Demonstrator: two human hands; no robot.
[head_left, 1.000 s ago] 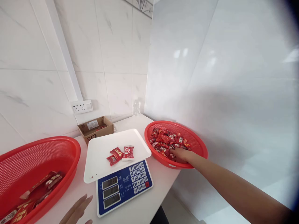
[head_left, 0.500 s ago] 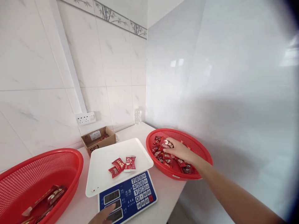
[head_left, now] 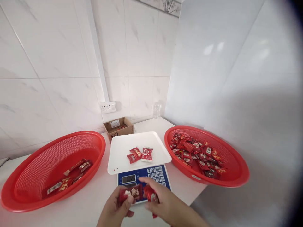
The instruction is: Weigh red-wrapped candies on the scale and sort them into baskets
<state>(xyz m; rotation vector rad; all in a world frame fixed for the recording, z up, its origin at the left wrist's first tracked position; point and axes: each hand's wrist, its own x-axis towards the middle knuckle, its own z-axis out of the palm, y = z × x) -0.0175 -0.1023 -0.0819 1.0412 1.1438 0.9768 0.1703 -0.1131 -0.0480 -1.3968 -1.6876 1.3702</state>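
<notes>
My left hand [head_left: 117,205] is closed on a red candy packet [head_left: 131,193] in front of the blue scale's [head_left: 142,173] keypad and display. Close beside it on the right, my right hand [head_left: 165,201] grips another red packet [head_left: 151,194], partly hidden by the fingers. Two red packets, one marked with a white round print [head_left: 146,154], rest on the white scale tray [head_left: 118,154]. The right red basket [head_left: 227,176] holds many red packets, while several lie in the left red basket [head_left: 92,138].
A small cardboard box [head_left: 123,130] stands behind the tray, near the tiled wall. A clear plastic bottle [head_left: 156,110] is in the back corner. A socket [head_left: 108,107] is on the wall above the box.
My right hand has come out of the right basket with a packet and moved beside my left. My left hand now holds a packet. The view has turned left and down.
</notes>
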